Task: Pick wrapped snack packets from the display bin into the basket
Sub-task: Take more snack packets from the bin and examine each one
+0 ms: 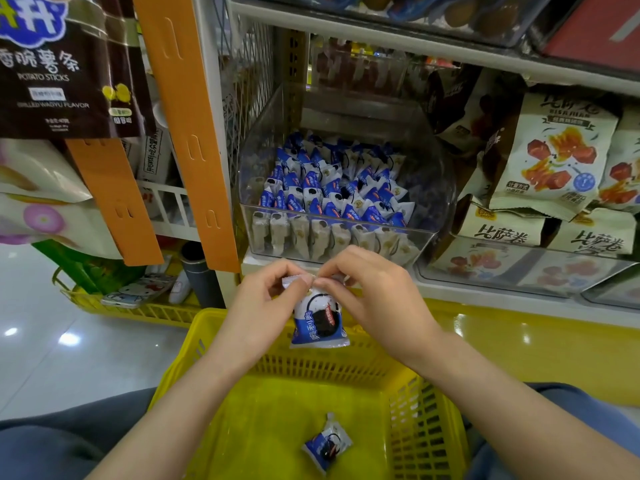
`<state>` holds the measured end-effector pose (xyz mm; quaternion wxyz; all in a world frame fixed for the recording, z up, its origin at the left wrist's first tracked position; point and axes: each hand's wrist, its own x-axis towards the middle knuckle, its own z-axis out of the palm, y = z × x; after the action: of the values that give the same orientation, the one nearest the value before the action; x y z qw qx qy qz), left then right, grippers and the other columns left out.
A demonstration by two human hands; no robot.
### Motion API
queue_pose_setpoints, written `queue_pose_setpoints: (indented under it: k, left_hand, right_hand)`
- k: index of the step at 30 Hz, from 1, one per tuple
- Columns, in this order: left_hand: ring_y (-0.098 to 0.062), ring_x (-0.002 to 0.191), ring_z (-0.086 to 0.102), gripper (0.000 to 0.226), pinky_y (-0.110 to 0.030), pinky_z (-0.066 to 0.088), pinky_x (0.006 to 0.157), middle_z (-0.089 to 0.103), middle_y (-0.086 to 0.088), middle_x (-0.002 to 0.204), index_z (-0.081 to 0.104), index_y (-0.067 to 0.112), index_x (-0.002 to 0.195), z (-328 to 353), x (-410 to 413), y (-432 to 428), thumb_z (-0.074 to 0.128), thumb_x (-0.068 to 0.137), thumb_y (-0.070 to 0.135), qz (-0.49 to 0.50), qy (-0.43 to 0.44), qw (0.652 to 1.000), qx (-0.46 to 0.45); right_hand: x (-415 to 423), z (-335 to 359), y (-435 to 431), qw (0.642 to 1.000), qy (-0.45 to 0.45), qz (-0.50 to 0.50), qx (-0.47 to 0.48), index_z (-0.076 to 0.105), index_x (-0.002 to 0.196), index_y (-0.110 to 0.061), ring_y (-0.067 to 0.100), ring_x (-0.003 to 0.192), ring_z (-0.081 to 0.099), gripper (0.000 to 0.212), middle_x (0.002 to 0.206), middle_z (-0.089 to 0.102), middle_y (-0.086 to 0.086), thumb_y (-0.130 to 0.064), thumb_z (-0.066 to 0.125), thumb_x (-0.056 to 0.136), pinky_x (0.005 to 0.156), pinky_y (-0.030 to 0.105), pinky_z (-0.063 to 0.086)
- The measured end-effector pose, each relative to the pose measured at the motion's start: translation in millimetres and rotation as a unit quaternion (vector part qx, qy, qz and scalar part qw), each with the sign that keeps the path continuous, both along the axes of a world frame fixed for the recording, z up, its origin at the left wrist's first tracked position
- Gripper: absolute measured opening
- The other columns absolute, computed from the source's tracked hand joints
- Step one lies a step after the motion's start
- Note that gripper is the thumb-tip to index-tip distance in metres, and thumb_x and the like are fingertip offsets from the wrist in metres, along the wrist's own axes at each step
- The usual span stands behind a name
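Observation:
A blue-and-white wrapped snack packet (320, 322) hangs above the far rim of the yellow basket (426, 427). My left hand (258, 311) and my right hand (372, 299) both pinch its top edge between thumb and fingers. A second packet of the same kind (327, 443) lies on the basket floor. The clear display bin (263, 161) on the shelf just beyond my hands holds several more such packets (332, 188).
Bags of another snack (554, 157) fill the shelf to the right of the bin. An orange hanging strip (187, 133) and a dark potato-stick bag (65, 64) hang at the left. A second yellow basket (138, 311) sits on the floor at the left. My knees flank the basket.

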<state>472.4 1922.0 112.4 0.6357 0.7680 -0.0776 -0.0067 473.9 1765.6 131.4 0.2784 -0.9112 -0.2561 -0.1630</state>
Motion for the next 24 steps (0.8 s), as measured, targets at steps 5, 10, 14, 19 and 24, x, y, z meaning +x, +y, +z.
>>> queue_pose_setpoints:
  k: [5,10,14,19,24]
  left_hand:
    - [-0.011,0.081,0.056,0.003,-0.017,0.043,0.07,0.059,0.003,0.084,0.058,0.018,0.088,-0.4,-0.7,3.5,0.057,0.089,0.02,0.073,-0.043,0.996,0.042]
    - [-0.018,0.083,0.063,0.029,-0.027,0.049,0.074,0.068,-0.002,0.084,0.065,0.02,0.089,4.4,-1.0,4.7,0.038,0.098,0.026,0.051,0.058,0.996,-0.032]
    - [-0.018,0.092,0.068,0.046,-0.031,0.053,0.081,0.072,-0.006,0.101,0.065,0.014,0.108,10.1,1.7,7.3,0.041,0.086,0.047,0.002,0.161,0.967,-0.199]
    - [-0.003,0.074,0.067,0.025,-0.027,0.048,0.072,0.073,0.007,0.083,0.074,0.033,0.081,9.9,2.6,9.1,0.054,0.09,0.021,0.064,0.125,0.967,-0.211]
    - [-0.019,0.102,0.065,0.026,-0.047,0.044,0.098,0.071,0.001,0.105,0.062,0.022,0.117,9.0,1.7,7.4,0.048,0.095,0.024,0.046,0.13,0.976,-0.168]
  right_hand:
    - [2.0,2.2,-1.1,0.995,-0.035,-0.043,0.079,0.064,0.088,-0.016,0.004,0.076,0.055,0.01,0.082,0.06,-0.008,-0.024,0.059,0.087,0.067,0.023,0.05]
    - [3.4,4.5,-1.1,0.977,-0.058,-0.037,0.203,0.061,0.09,-0.017,0.001,0.082,0.056,0.004,0.087,0.058,-0.007,-0.019,0.06,0.087,0.072,0.013,0.047]
    - [-0.7,-1.4,2.5,0.993,-0.078,0.039,0.081,0.066,0.087,-0.008,0.008,0.097,0.052,0.012,0.099,0.061,0.004,-0.019,0.06,0.085,0.085,0.02,0.043]
    - [-2.4,-3.9,6.9,0.996,-0.053,0.068,-0.017,0.066,0.099,-0.011,0.01,0.103,0.048,0.023,0.108,0.06,0.005,-0.027,0.056,0.087,0.09,0.02,0.039]
    - [-5.8,-1.4,16.4,0.94,0.201,-0.017,0.275,0.046,0.114,-0.027,0.0,0.098,0.056,0.027,0.112,0.056,-0.006,-0.022,0.055,0.09,0.086,0.016,0.048]
